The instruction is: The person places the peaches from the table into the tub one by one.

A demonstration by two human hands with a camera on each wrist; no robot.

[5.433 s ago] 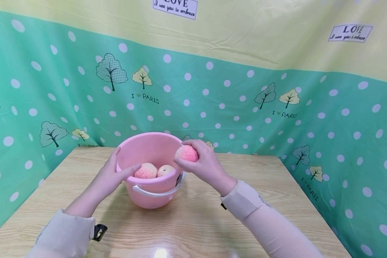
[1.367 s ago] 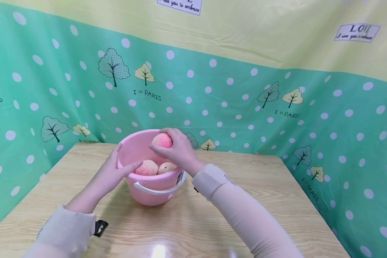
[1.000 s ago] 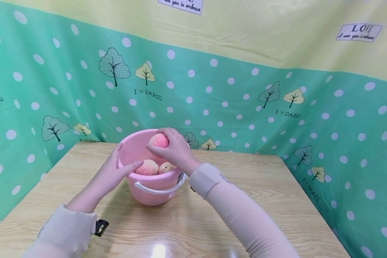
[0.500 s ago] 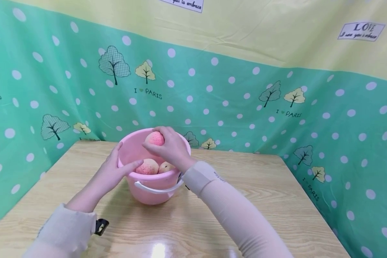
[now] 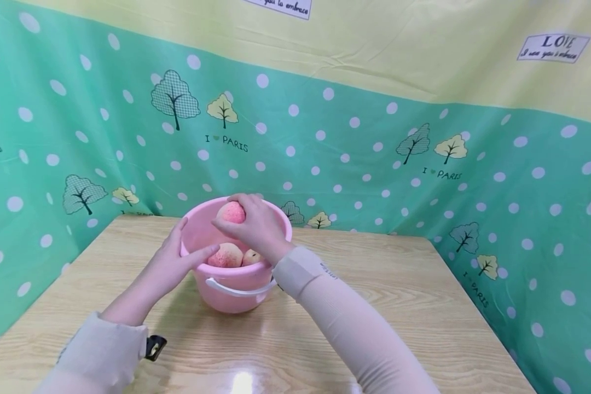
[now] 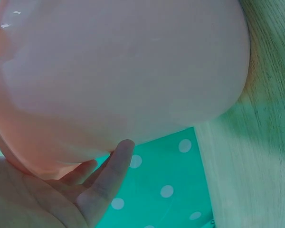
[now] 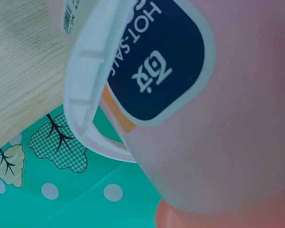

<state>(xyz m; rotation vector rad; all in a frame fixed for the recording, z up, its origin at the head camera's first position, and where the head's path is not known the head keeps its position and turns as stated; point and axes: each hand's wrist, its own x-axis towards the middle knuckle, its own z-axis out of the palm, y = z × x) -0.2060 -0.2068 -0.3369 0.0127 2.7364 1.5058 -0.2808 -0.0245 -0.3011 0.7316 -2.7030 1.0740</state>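
A pink bucket with a white handle stands upright on the wooden table. My left hand holds its left rim, thumb over the inside and fingers along the outer wall; in the left wrist view, fingers lie against the bucket wall. My right hand grips a pink-and-cream peach above the bucket's opening. Inside, a speckled peach and a paler round fruit with a dark spot are visible; anything beneath them is hidden. The right wrist view shows the bucket's dark label, not the hand's grip.
The wood-grained table extends to both sides of the bucket. Behind it hangs a green and yellow curtain with dots and printed trees. A black clip-like piece sits at the left cuff.
My right hand has carried the peach leftward from the bucket's right rim to over its opening, slowly drifting further left. The left hand has stayed on the rim.
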